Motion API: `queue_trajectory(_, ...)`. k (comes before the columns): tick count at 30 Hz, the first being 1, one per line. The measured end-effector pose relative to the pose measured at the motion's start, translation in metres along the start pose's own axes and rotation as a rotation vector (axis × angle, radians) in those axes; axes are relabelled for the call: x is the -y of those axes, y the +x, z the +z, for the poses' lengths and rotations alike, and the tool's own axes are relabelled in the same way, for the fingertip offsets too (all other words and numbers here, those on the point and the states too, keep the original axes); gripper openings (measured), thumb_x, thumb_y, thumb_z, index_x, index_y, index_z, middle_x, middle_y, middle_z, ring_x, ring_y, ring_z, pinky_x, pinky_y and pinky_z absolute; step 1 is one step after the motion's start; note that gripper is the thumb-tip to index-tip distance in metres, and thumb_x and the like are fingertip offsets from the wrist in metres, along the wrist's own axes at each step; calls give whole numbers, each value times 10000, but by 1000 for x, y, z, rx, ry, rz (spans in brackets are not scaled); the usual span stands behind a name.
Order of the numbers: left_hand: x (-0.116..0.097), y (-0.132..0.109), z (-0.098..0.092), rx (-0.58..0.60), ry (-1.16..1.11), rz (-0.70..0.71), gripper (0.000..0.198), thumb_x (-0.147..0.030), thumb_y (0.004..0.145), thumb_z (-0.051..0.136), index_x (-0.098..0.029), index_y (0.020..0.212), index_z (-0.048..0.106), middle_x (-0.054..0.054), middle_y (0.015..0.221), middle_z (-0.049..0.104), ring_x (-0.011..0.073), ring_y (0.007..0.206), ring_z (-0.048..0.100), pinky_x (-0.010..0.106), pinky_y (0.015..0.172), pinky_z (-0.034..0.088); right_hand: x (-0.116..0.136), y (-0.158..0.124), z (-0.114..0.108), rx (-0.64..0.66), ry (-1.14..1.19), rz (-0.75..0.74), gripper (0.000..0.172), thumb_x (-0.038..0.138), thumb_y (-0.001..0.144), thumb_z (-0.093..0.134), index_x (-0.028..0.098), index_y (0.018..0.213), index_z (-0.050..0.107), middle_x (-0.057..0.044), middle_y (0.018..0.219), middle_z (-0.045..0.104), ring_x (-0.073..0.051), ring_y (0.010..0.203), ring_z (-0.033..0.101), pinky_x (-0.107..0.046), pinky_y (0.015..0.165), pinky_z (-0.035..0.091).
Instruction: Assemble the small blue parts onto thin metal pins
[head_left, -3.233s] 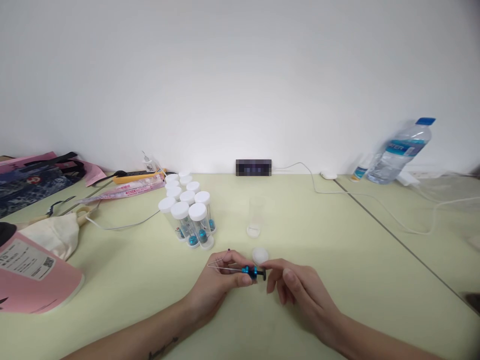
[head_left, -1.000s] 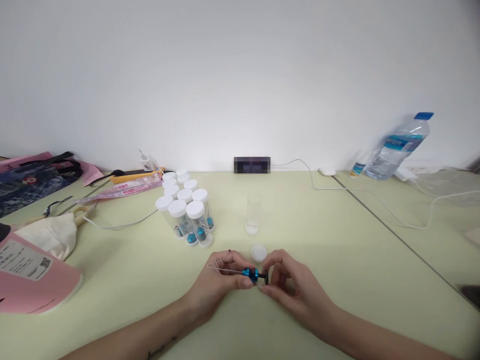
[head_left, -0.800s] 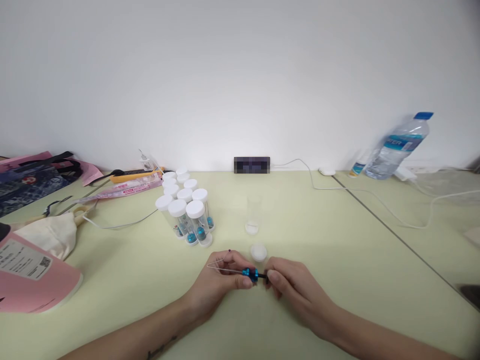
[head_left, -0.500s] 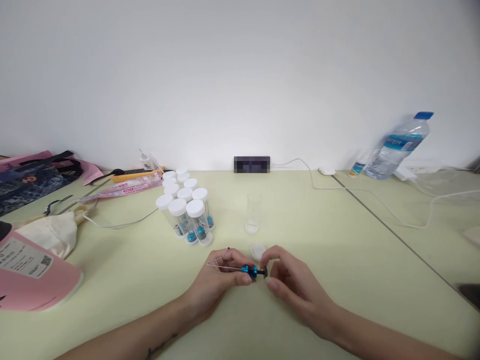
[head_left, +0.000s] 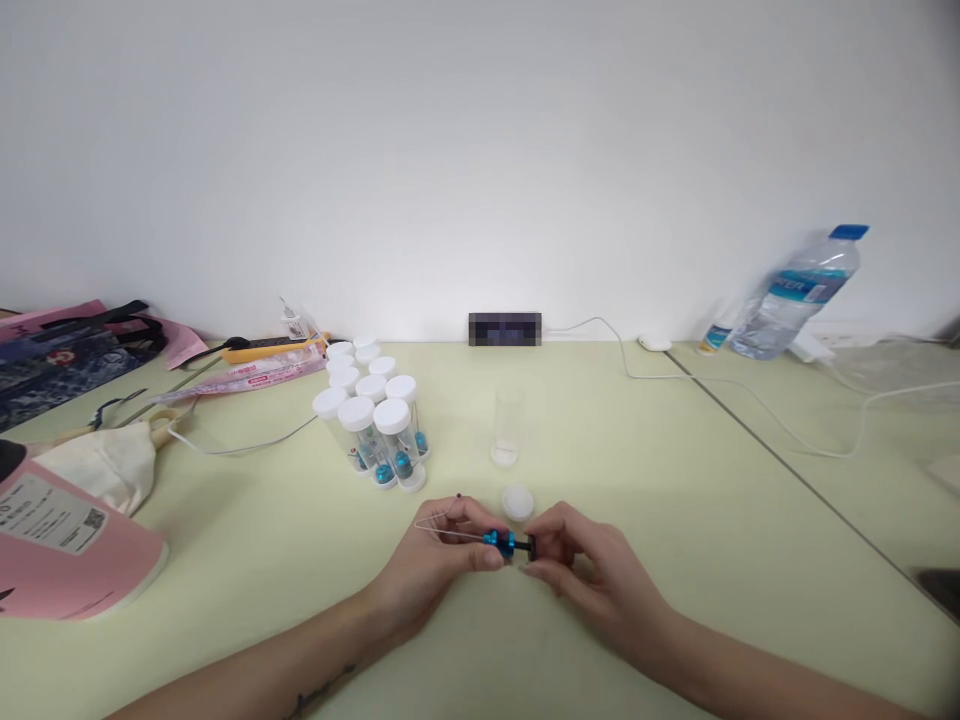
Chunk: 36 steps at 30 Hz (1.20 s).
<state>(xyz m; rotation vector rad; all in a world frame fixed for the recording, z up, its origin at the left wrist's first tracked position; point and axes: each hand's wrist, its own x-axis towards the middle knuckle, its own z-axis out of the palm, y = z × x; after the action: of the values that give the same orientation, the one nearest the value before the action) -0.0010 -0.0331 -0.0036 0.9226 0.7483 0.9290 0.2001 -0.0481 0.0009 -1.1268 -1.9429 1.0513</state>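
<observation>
Between thumb and fingers, my left hand [head_left: 439,560] holds a small tool with a shiny blue metal body [head_left: 496,543], a black stem ending in a disc, and a thin bent wire that runs back over the palm. My right hand [head_left: 596,565] is closed with thumb and fingertips at the black disc [head_left: 532,547]. Just beyond the fingers, a round white cap [head_left: 518,503] lies on the table. Behind it a clear tube [head_left: 508,425] stands uncapped, with a white base.
Several white-capped clear tubes [head_left: 393,417] holding blue pieces stand grouped at left. A pink cup [head_left: 90,545] is at the near left, beside a cream cloth bag [head_left: 112,460]. At the back right are a water bottle [head_left: 799,290] and a white cable [head_left: 735,380].
My right hand's fingers have closed in on the black disc from the right. My left hand keeps the blue tool in nearly the same place.
</observation>
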Motion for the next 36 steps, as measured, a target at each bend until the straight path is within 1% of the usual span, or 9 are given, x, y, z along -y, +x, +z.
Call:
queue_trajectory(4, -1, 1, 1, 22, 1, -3, 189, -105, 584, 786, -146, 735, 681, 26, 771, 681, 140, 738, 600, 264, 730, 431, 0, 1, -2, 53, 38, 1, 364, 415, 966, 334, 182, 754, 517, 11, 621, 543, -111, 561, 484, -215, 551, 371)
queue_trajectory(6, -1, 1, 1, 10, 1, 1, 189, -107, 588, 785, -147, 741, 683, 24, 772, 679, 138, 735, 599, 265, 733, 432, 0, 1, -3, 27, 78, -15, 416, 426, 985, 240, 181, 823, 536, 0, 665, 561, -105, 550, 481, -217, 556, 378)
queue_trajectory(10, -2, 0, 1, -16, -9, 1, 187, -117, 591, 785, -150, 744, 684, 28, 794, 676, 148, 757, 601, 276, 748, 433, 3, 0, -5, -19, 114, -64, 378, 448, 978, 240, 197, 1030, 518, -7, 764, 575, -97, 525, 457, -217, 546, 384)
queue_trajectory(16, 0, 0, 0, -13, 2, 5, 187, -115, 592, 786, -149, 746, 685, 30, 801, 676, 150, 769, 601, 271, 751, 433, 5, -2, -5, -8, 72, -57, 425, 430, 979, 247, 181, 851, 567, -20, 724, 584, -110, 551, 473, -221, 556, 390)
queue_trajectory(21, -1, 0, 0, -20, -13, 0, 186, -114, 605, 780, -153, 762, 688, 28, 812, 683, 142, 770, 603, 262, 755, 435, 4, -2, -4, -39, 99, -61, 386, 434, 981, 248, 197, 1028, 549, -12, 764, 592, -102, 540, 470, -218, 550, 389)
queue_trajectory(25, -2, -1, 1, -23, -14, -1, 188, -107, 594, 785, -147, 748, 684, 28, 801, 683, 141, 765, 603, 260, 751, 436, 4, -2, -4, -34, 91, -73, 428, 439, 979, 245, 180, 913, 579, -17, 732, 590, -105, 542, 470, -220, 550, 389)
queue_trajectory(28, -3, -1, 1, -28, -14, -9, 187, -110, 601, 783, -149, 754, 683, 30, 810, 685, 140, 764, 605, 262, 750, 436, 3, -2, -4, -44, 106, -69, 423, 440, 981, 235, 183, 1007, 569, -21, 766, 599, -104, 544, 472, -221, 547, 394)
queue_trajectory(32, -2, 0, 1, -22, -20, -6, 188, -105, 601, 782, -150, 754, 683, 26, 803, 686, 135, 762, 605, 256, 749, 436, 2, -2, -5, -43, 91, -84, 437, 439, 981, 244, 179, 949, 593, -20, 746, 596, -101, 544, 467, -223, 563, 394)
queue_trajectory(36, -1, 1, 0, -28, -18, 0, 177, -111, 609, 778, -149, 755, 685, 24, 800, 680, 132, 754, 603, 252, 740, 437, 1, -2, -4, -52, 118, -75, 423, 439, 983, 231, 187, 1043, 566, -17, 765, 595, -98, 538, 468, -218, 549, 391)
